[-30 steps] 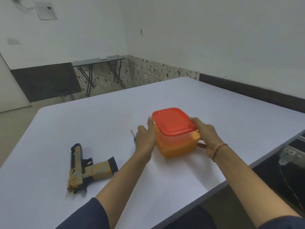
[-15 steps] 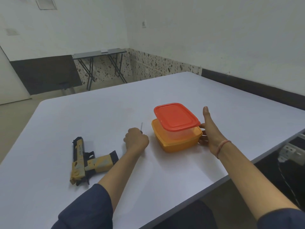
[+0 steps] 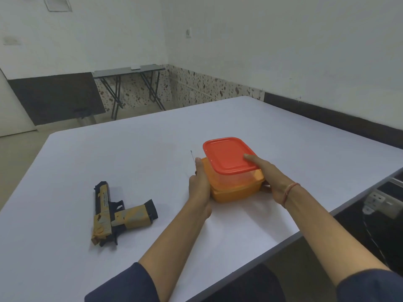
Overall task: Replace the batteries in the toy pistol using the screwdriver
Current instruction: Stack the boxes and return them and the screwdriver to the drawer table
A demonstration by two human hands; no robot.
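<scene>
The yellow and black toy pistol (image 3: 118, 211) lies on its side at the left of the white table (image 3: 305, 136). An orange container (image 3: 236, 190) with a red lid (image 3: 226, 155) stands in the middle. My left hand (image 3: 199, 184) presses flat against its left wall. My right hand (image 3: 268, 173) grips its right side, thumb on the lid. The thin screwdriver (image 3: 192, 156) shows its metal shaft just beyond my left fingers. Its handle is mostly hidden behind that hand, and I cannot tell whether the hand holds it.
The table's near right edge runs diagonally below my right forearm, with a power strip (image 3: 379, 202) and cable beyond it. A folding table (image 3: 128, 71) stands by the far wall.
My left hand went from a fist over the screwdriver back to the container's left side. My right hand closed on the right side, thumb onto the lid.
</scene>
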